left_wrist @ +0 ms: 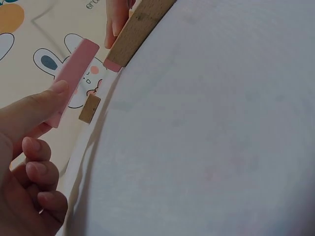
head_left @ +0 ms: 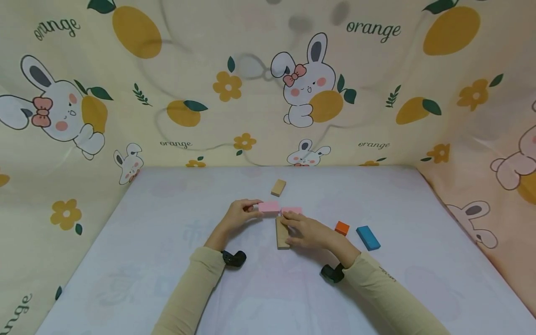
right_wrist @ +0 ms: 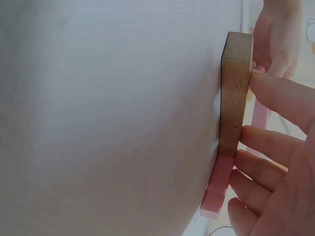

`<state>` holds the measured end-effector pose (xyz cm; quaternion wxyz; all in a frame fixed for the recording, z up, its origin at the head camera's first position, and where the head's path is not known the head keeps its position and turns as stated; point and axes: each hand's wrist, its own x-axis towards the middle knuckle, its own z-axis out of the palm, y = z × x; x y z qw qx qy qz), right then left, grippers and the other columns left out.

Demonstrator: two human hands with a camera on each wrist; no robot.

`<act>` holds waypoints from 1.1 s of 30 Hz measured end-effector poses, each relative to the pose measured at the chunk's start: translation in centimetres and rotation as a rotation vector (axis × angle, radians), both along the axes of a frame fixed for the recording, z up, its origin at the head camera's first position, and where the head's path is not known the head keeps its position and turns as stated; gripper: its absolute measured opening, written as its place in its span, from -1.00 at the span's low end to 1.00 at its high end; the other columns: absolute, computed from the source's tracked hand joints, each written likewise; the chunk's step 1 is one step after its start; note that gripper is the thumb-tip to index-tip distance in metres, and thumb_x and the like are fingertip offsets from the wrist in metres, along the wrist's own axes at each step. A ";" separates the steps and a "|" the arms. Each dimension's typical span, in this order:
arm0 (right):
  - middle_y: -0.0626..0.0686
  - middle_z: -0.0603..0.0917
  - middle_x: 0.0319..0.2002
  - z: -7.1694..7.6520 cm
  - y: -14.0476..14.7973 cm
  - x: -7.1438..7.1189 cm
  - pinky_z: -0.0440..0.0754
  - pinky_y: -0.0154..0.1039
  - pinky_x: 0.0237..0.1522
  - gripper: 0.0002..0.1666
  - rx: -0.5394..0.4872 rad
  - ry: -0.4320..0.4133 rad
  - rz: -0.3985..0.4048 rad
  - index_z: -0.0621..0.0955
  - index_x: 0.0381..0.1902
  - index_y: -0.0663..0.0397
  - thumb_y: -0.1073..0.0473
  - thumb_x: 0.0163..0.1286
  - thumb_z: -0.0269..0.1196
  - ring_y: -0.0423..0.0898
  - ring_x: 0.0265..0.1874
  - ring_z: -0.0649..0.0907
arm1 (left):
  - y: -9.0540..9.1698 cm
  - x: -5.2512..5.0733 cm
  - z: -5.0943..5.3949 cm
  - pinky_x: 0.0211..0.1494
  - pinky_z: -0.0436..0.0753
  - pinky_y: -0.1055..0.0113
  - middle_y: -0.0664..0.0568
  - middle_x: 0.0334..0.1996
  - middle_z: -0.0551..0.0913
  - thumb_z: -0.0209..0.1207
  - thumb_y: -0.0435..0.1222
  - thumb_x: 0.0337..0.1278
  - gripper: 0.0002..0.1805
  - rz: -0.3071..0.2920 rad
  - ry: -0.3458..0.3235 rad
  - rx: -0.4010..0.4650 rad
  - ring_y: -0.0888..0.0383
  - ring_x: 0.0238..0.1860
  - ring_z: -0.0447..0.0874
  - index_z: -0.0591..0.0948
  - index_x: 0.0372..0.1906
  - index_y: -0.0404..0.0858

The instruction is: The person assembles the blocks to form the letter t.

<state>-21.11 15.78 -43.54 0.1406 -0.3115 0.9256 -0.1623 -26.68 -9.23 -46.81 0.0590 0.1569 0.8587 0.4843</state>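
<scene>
A pink block [head_left: 269, 207] is pinched between the thumb and fingers of my left hand [head_left: 238, 215]; the left wrist view shows this pink block [left_wrist: 75, 81] held above the table. My right hand [head_left: 311, 231] rests its fingertips on the long wooden block [head_left: 282, 233] and by a second pink block [head_left: 291, 211]. In the right wrist view the wooden block [right_wrist: 235, 93] meets the end of that second pink block [right_wrist: 218, 187], with fairly straight fingers [right_wrist: 268, 142] touching their side.
A small wooden block [head_left: 278, 187] lies behind the pink ones. To the right of my right hand are an orange block [head_left: 342, 228] and a blue block [head_left: 368, 237]. A patterned cloth [head_left: 259, 116] hangs behind the white table [head_left: 167, 279].
</scene>
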 end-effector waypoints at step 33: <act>0.19 0.23 0.49 0.1 0.0 -0.1 0.30 0.16 0.41 -0.26 0.001 0.010 0.005 0.36 0.38 0.15 -0.03 0.34 0.25 0.20 0.47 0.27 | 0.8 -0.1 -0.3 -0.33 0.26 0.43 0.13 -0.59 0.34 0.39 -0.30 -0.02 -0.58 0.021 0.004 -0.068 0.22 -0.47 0.25 0.68 0.02 -0.28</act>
